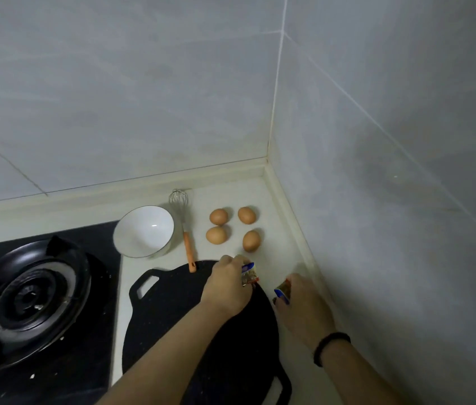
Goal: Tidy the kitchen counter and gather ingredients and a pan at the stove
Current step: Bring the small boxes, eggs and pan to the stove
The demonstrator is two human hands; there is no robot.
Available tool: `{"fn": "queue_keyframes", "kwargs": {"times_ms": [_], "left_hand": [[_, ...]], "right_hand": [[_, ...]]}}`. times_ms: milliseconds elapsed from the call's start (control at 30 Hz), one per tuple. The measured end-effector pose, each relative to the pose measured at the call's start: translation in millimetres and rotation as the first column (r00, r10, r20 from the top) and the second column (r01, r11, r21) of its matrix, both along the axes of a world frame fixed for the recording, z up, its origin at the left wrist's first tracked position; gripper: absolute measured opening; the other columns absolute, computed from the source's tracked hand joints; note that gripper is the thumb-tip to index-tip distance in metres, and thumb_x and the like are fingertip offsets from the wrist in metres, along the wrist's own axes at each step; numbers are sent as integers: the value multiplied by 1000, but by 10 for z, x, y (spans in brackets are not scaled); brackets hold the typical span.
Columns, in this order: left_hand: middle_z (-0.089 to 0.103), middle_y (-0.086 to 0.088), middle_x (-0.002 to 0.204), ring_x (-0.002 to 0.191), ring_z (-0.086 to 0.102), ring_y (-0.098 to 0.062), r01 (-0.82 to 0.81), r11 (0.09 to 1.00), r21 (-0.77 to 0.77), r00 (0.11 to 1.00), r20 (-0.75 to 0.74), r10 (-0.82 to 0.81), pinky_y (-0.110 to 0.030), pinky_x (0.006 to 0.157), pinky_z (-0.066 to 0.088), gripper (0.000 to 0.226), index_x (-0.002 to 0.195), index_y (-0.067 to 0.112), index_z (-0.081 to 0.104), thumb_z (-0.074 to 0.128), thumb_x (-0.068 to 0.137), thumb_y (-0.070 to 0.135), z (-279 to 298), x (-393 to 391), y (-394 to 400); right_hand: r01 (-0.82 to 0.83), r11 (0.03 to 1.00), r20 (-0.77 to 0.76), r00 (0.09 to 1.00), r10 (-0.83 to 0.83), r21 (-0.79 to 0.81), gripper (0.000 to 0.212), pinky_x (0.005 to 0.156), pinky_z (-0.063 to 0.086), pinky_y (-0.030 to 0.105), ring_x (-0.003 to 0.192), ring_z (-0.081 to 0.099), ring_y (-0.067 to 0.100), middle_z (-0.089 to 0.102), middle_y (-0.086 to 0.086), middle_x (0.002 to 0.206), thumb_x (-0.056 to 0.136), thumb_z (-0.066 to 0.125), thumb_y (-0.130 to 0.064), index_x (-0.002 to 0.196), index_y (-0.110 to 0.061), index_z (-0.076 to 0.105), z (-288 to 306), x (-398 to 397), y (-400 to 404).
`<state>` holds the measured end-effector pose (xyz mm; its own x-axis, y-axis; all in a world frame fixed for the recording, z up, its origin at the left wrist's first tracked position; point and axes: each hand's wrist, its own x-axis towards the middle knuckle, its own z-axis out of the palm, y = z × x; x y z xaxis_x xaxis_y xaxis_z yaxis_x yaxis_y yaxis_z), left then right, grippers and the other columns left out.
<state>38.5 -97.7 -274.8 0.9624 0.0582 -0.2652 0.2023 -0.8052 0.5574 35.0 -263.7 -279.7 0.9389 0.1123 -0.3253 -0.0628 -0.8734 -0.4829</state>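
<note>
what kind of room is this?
Most likely a home kitchen: a gas burner set in the counter, tiled walls, and eggs, a bowl and a whisk laid out.

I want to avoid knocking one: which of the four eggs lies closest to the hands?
The front-right egg. It lies just beyond the left hand; the other three sit farther back or left.

Grey tiled walls [143,83] from 9 round to 4 o'clock, meeting in a corner just right of centre. Pale grout lines [279,83] across them. Cream ledge [84,194] along the wall foot. Black wristband [318,350] at 5 o'clock. White crumbs [32,376] at 8 o'clock.
</note>
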Motion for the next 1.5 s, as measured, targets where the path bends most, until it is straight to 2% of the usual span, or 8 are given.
{"fn": "queue_keyframes", "kwargs": {"times_ms": [167, 567, 800, 900, 1133, 1267, 1400, 1500], "left_hand": [[48, -7, 117, 111, 47, -27, 99, 993, 60, 995, -15, -98, -41, 92, 47, 41, 126, 17, 52, 59, 86, 16, -148, 177, -137], [46, -4, 128, 119, 40, -23, 206, 978, 33, 978, 28, -207, -35, 94, 43, 47, 133, 20, 49, 64, 89, 30, -453, 305, -288], [48, 6, 128, 120, 45, -11, 73, 985, -158, 994, 89, -60, -23, 99, 40, 47, 131, 23, 51, 67, 88, 28, -161, 126, 82], [55, 11, 116, 105, 53, -2, -76, 963, -260, 992, 75, 99, -11, 87, 41, 35, 121, 24, 57, 68, 88, 26, 34, -73, 429], [71, 11, 90, 82, 65, 3, -462, 753, -469, 858, -22, 513, -12, 67, 46, 10, 95, 28, 66, 66, 89, 20, 368, -392, 1267], [72, 2, 94, 81, 69, -9, -577, 624, -527, 765, -82, 639, -28, 75, 52, 13, 102, 25, 64, 63, 91, 18, 410, -444, 1596], [68, -4, 101, 83, 69, -15, -692, 466, -551, 650, -196, 734, -31, 75, 51, 21, 112, 17, 52, 60, 93, 20, 391, -441, 1870], [65, -6, 108, 82, 68, -16, -751, 410, -518, 620, -339, 708, -32, 73, 49, 25, 115, 15, 44, 56, 94, 19, 275, -365, 1996]], "right_hand": [[17, 985, -11, 1000, -19, -170, 27, 74, 51, 29, 98, 58, 18, 54, 1, 112, 92, 55, -37, 109, -17, 46, -76, -41, 58], [86, 959, 77, 995, -68, -269, 27, 68, 44, 28, 101, 57, 17, 52, 0, 115, 94, 51, -38, 113, -18, 45, -188, -80, 87], [38, 919, 139, 990, 19, -392, 27, 67, 41, 28, 98, 60, 19, 53, 1, 113, 94, 49, -40, 111, -19, 47, 37, -38, 110], [37, 949, 198, 980, 27, -312, 26, 67, 41, 27, 97, 58, 18, 53, 0, 112, 94, 46, -37, 113, -19, 48, 281, 84, 298], [-104, 988, 154, 984, 86, 115, 20, 82, 51, 33, 97, 58, 20, 61, -1, 103, 87, 58, -31, 101, -17, 60, 536, 561, 1289], [-191, 978, 81, 980, 184, 84, 24, 79, 51, 34, 98, 60, 28, 65, 6, 101, 90, 54, -30, 103, -10, 59, 406, 702, 1816], [-315, 926, 134, 928, 346, -209, 23, 51, 30, 25, 98, 63, 26, 65, 8, 107, 95, 45, -28, 108, -12, 55, 189, 778, 2156], [-316, 911, 92, 932, 350, -265, 25, 62, 43, 27, 101, 64, 26, 64, 8, 113, 93, 48, -22, 115, -10, 51, -1, 867, 2293]]}}
